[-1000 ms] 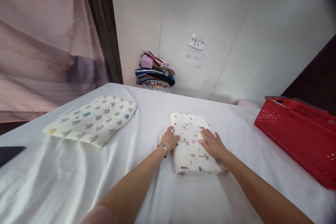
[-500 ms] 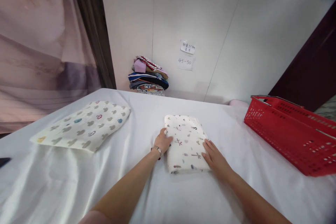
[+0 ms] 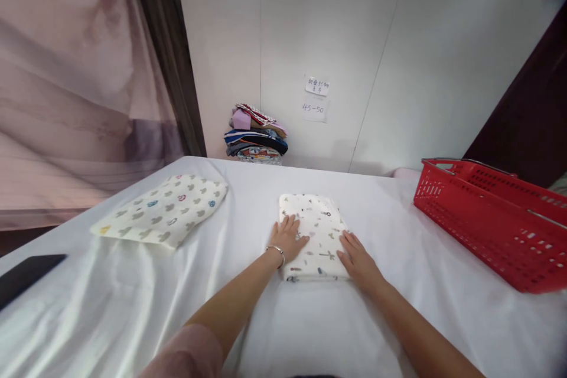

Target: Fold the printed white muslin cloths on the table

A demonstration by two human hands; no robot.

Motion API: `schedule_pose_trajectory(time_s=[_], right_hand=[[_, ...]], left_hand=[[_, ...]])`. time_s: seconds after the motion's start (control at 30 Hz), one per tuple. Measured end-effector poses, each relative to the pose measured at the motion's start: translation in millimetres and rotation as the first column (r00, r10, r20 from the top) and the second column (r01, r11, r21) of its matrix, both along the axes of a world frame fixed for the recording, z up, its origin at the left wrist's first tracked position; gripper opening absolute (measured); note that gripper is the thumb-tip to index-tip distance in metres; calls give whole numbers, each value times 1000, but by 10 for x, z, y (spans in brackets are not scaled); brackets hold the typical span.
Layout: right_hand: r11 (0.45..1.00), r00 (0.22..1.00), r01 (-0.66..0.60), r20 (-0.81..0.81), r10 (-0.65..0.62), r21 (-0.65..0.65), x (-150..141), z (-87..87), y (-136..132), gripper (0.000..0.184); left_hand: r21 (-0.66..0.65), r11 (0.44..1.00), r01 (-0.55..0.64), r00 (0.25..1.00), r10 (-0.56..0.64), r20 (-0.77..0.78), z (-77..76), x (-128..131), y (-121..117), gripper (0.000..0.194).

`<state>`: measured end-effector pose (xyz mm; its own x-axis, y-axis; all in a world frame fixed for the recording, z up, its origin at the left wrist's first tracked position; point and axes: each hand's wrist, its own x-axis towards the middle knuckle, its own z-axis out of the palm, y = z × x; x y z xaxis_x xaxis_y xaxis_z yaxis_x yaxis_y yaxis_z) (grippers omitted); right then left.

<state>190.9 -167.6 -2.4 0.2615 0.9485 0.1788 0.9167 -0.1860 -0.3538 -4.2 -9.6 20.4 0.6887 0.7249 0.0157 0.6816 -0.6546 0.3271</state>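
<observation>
A folded white cloth (image 3: 316, 227) printed with small palm trees and other motifs lies flat in front of me. My left hand (image 3: 287, 237) rests on its left side, fingers spread over the top. On the right edge lies my right hand (image 3: 358, 257), its fingers stretched out along the fabric. Neither hand grips the cloth. Over to the left, a second folded cloth (image 3: 163, 209), cream with a mushroom print, lies apart from both hands.
The white-covered table (image 3: 212, 283) carries a red plastic basket (image 3: 482, 224) on the right and a dark flat object (image 3: 29, 276) at the left edge. Behind it rises a stack of folded clothes (image 3: 257, 136). Paper notes (image 3: 315, 107) are stuck to the wall; a pink curtain (image 3: 80, 88) hangs at left.
My left hand has moved from the cloth's left edge onto its top, fingers now spread. My right hand stays at the right edge. The view has shifted slightly, showing more of the dark object.
</observation>
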Motion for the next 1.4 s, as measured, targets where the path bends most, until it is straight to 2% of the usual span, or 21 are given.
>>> schedule_pose_trajectory(time_s=[0.2,0.4,0.53,0.63,0.8,1.03,1.2,1.4], right_hand=[[1000,1000,-5,-30,5,17,4,-10,6,55],[992,997,11,-73,-2,123,-1,-63,-4,51],[981,993,36,-121,-13,190,-6,-92,-23,48],[976,990,33,-143,-1,217,-15,-79,-37,46],[975,985,23,-171,16,223,-20,-62,-48,45],[971,984,25,-180,19,238,-9,-90,-35,44],[970,979,30,-201,20,241,-14,-78,-36,43],[969,978,36,-206,16,244,-27,-55,-42,43]], left_hand=[[-24,999,-33,999,34,32,-66,-78,-20,67],[-92,993,-70,998,69,-13,53,-14,18,66],[-49,991,-128,992,127,-20,129,125,90,69],[-22,990,-142,990,142,-11,85,153,132,69],[-56,988,-143,989,144,20,-39,89,157,68],[-73,987,-144,987,148,54,-31,72,149,65],[-120,983,-139,985,149,87,-39,-31,77,64],[-147,983,-106,984,125,127,-91,-284,-197,65]])
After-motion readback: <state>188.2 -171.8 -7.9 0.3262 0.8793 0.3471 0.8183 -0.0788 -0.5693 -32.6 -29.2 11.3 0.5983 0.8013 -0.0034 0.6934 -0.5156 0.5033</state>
